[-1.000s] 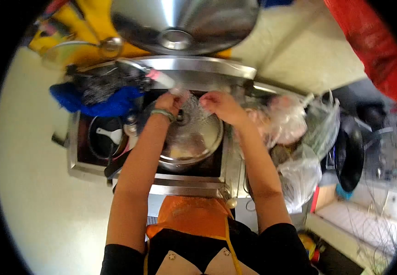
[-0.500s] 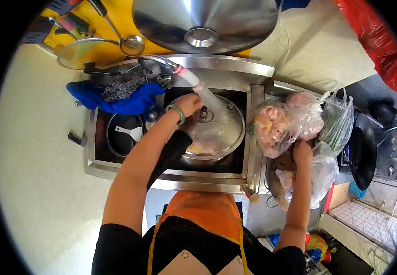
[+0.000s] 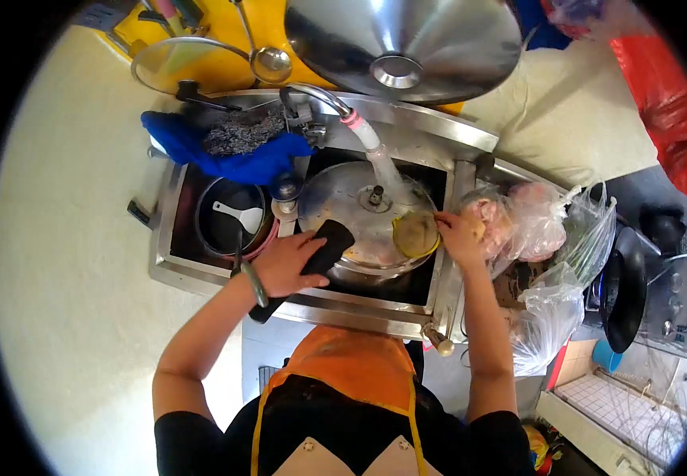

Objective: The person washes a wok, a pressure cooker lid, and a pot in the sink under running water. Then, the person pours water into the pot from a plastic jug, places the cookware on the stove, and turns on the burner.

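Observation:
My left hand (image 3: 282, 266) lies over the black handle (image 3: 331, 247) of a large lidded steel pot, its fingers spread on it. Pinched in my right hand (image 3: 461, 236) is the edge of a round scrubbing pad (image 3: 416, 235) with a yellow rim, above the right side of the pot lid (image 3: 343, 214). From the faucet (image 3: 362, 131) water runs onto the lid beside its black knob (image 3: 376, 193). The pot stands in the sink's right basin.
A dark pot (image 3: 231, 216) with a white spatula (image 3: 242, 214) sits in the left basin. A blue cloth (image 3: 260, 156) with steel wool lies behind. Bags of meat (image 3: 535, 224) and greens (image 3: 588, 230) are at the right. A wok lid (image 3: 447, 40) is behind the sink.
My right hand has come left from among the bags with the round pad. My left hand has moved from near the faucet down to the black handle.

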Action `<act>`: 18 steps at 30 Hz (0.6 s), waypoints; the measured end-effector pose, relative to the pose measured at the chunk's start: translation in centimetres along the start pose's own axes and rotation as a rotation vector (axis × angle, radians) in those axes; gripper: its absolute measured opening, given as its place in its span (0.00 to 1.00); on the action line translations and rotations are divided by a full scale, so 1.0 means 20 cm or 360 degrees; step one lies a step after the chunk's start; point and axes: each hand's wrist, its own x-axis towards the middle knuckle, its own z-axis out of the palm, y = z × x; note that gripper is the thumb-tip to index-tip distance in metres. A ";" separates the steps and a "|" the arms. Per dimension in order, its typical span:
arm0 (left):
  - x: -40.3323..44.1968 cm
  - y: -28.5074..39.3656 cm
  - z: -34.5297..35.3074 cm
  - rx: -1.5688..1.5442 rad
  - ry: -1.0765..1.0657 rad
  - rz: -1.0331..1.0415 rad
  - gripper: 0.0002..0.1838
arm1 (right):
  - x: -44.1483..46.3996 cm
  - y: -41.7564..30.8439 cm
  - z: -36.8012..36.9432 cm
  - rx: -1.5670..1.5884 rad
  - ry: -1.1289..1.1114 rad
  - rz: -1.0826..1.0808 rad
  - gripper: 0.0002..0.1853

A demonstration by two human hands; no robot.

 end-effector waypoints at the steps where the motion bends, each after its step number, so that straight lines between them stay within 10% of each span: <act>1: -0.03 0.03 0.00 -0.0018 -0.0011 -0.0058 0.36 | 0.04 0.01 0.07 -0.0371 0.0148 -0.0265 0.14; 8: -0.11 0.16 0.01 0.0071 -0.0280 -0.0663 0.38 | 0.20 0.06 0.34 -0.0554 0.0225 -0.0782 0.11; 9: -0.11 0.14 0.04 0.0068 -0.0237 -0.0637 0.38 | 0.11 0.00 0.38 -0.1408 0.0181 -0.1132 0.12; 10: -0.12 0.13 0.08 0.0063 -0.0206 -0.0609 0.37 | -0.02 -0.19 0.43 -0.0893 -0.0028 -0.0657 0.16; 14: -0.13 0.14 0.13 0.0033 -0.0257 -0.0625 0.38 | -0.07 -0.23 0.48 -0.0194 -0.0208 -0.0802 0.26; 16: -0.17 0.13 0.19 0.0016 -0.0210 -0.0608 0.39 | 0.18 -0.19 0.39 0.0061 -0.0140 0.0068 0.27; 18: -0.20 0.12 0.26 0.0051 -0.0148 -0.0597 0.39 | 0.53 0.14 0.42 -0.0589 0.0254 -0.0804 0.26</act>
